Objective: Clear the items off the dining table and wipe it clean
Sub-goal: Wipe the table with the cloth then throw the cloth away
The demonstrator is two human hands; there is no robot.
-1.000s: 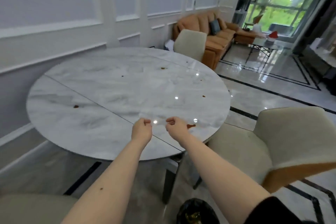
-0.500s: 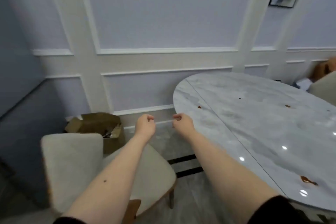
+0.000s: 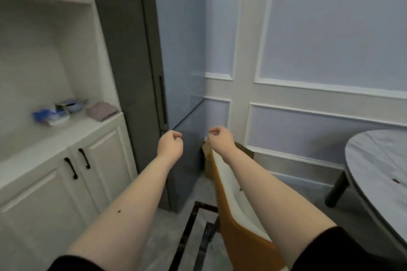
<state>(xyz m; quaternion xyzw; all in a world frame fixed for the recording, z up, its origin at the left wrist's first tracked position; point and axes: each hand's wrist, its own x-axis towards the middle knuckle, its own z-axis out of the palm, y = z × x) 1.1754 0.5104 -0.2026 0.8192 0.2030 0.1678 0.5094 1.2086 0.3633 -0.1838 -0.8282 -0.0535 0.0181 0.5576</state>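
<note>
The grey marble dining table shows only at the right edge, with a small brown crumb on it. My left hand and my right hand are both held out in front of me in the air, fingers curled into loose fists, holding nothing. They hang well left of the table, in front of a grey tall cabinet. A folded pinkish cloth lies on the white sideboard counter at the left, beside blue and white bowls.
A white sideboard with black handles fills the left. A tall grey cabinet stands ahead. An orange-backed dining chair is under my right arm, a cardboard box behind it. The table's black leg stands at right.
My view has swung left, away from the table toward the sideboard and grey cabinet. Both hands stay raised and curled in front of me, holding nothing.
</note>
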